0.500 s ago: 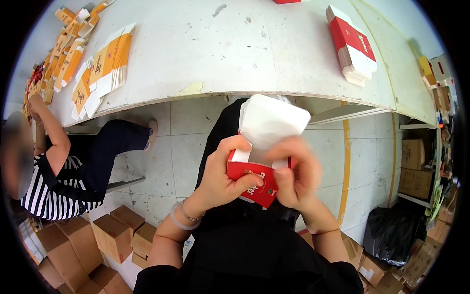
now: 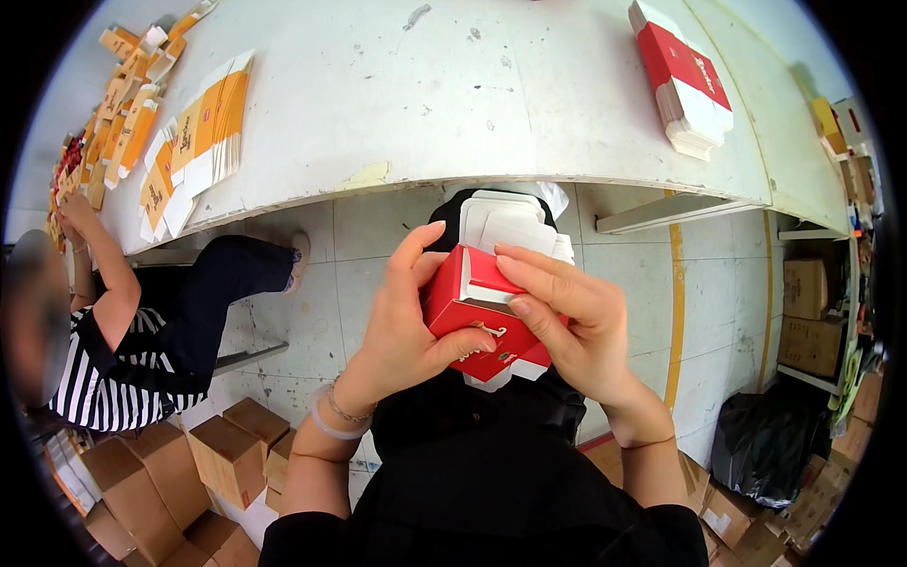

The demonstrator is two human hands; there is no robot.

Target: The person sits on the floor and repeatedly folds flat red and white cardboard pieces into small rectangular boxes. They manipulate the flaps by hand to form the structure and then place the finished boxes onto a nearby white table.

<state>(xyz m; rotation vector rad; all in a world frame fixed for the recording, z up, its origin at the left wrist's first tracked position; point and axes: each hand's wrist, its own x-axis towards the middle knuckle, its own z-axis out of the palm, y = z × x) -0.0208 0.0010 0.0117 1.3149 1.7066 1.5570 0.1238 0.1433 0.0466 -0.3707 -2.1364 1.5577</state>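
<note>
A small red carton point(image 2: 482, 326) with white inner faces is between my hands, above my lap. My left hand point(image 2: 402, 317) grips its left side, thumb across the printed front and fingers behind. My right hand point(image 2: 576, 326) presses its fingers and thumb on the red lid flap at the carton's upper edge. White flaps stick out at the carton's bottom. Behind it, over my lap, lie flat white-sided carton blanks point(image 2: 510, 219), partly covered by the carton and my right fingers.
On the white table point(image 2: 397, 104) sit a stack of flat red cartons point(image 2: 685, 80) at right and orange cartons point(image 2: 208, 118) at left. A co-worker point(image 2: 123, 350) sits at left. Brown boxes point(image 2: 227, 454) and a black bag point(image 2: 765, 444) flank me.
The carton's top, with its large white flap raised before, is now folded over into a red lid. My right hand has moved from the side flap onto that lid.
</note>
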